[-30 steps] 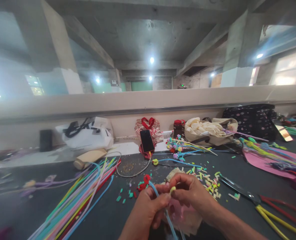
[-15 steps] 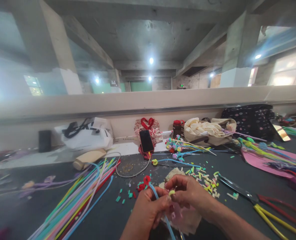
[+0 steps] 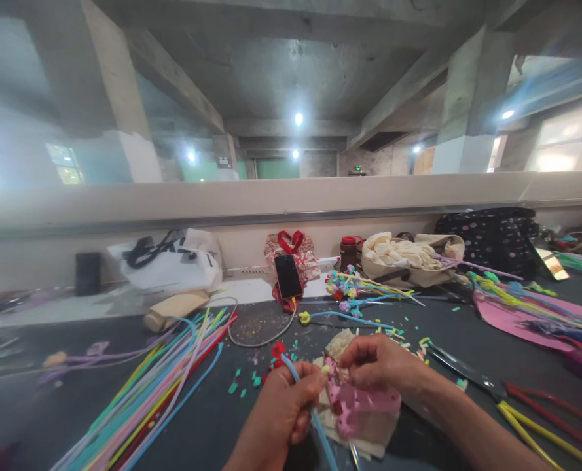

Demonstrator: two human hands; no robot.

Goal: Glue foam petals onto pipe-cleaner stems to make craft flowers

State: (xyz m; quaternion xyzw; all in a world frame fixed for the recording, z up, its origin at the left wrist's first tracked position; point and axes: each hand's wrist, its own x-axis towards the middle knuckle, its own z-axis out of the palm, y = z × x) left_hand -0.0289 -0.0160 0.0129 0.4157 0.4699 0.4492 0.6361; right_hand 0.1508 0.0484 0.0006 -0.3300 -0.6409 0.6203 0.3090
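Observation:
My left hand (image 3: 288, 405) is closed around a blue pipe cleaner (image 3: 323, 438), which slants down toward the bottom edge. A small pale yellow piece (image 3: 325, 369) shows at its thumb and fingertips. By the pipe cleaner's upper end is a red flower-like piece (image 3: 277, 350); whether they are joined is unclear. My right hand (image 3: 376, 363) has its fingers closed at the upper end of a pink plastic tool (image 3: 364, 402), which resembles a glue gun. What those fingers pinch is hidden. Under the tool lies a crumpled beige sheet (image 3: 376, 438).
Coloured pipe cleaners (image 3: 158, 392) lie in a bundle at left. Large scissors (image 3: 487, 383) with red and yellow handles are at right. Small cut pieces (image 3: 232, 388) are scattered about. A phone (image 3: 288, 277) on a cable, finished-looking flower stems (image 3: 349, 288) and bags (image 3: 167, 261) stand behind.
My hands have moved apart. The yellow piece stays at my left fingertips, shifted slightly left, while my right hand has come to the pink tool, now more visible.

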